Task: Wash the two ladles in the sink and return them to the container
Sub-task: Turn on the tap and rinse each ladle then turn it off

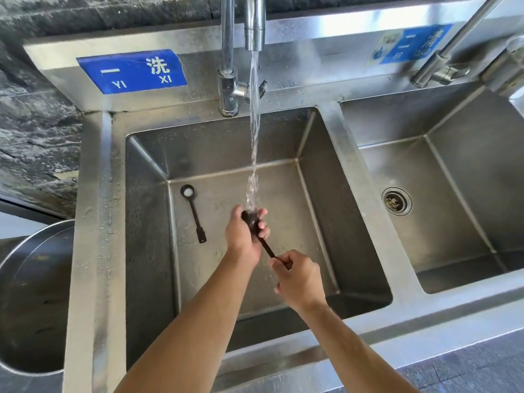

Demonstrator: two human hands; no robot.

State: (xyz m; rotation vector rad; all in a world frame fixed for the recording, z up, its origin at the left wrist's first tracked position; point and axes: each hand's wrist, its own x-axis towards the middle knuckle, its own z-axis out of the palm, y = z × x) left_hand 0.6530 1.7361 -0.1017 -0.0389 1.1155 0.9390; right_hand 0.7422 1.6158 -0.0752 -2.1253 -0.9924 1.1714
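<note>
Both hands hold one dark ladle [262, 241] over the middle of the left sink basin [147, 251]. My left hand [243, 232] wraps around its bowl, which sits right under the running water stream [254, 123]. My right hand [297, 276] pinches the end of its handle, lower and to the right. A second dark ladle [193, 211] lies flat on the basin floor to the left, bowl toward the back with something white in it, handle pointing toward me.
The tap [228, 52] stands behind the basin, spout overhead. A second basin [467, 194] with a drain strainer [396, 200] lies to the right. A large round steel container [17, 293] sits at the far left, beside the sink's rim.
</note>
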